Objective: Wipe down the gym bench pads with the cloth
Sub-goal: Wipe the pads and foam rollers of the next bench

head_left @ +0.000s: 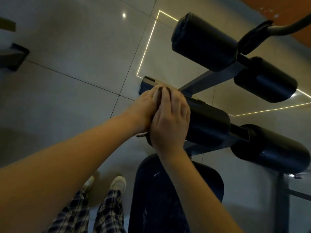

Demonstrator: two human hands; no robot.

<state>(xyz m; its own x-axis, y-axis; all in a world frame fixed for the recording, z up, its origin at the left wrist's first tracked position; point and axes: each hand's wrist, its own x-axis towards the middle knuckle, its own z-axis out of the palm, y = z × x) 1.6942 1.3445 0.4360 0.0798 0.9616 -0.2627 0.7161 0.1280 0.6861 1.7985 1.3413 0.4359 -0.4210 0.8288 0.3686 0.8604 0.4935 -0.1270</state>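
Observation:
The gym bench has a dark seat pad (168, 195) at the bottom and two pairs of black roller pads above it. Both my hands are on the left end of the near left roller pad (208, 125). A dark cloth (143, 135) lies between them; only thin edges of it show, at my wrist and by my fingertips. My left hand (144, 111) presses flat against the roller's end face over the cloth. My right hand (170, 118) curves over the top of the roller's end and holds the cloth there.
The near right roller (269, 148) and the two far rollers (202, 41) (265, 79) sit on blue frame bars (202, 81). A curved handle (277, 29) sticks out at top right. My legs and shoes (117, 182) stand left of the seat on a tiled floor (75, 56).

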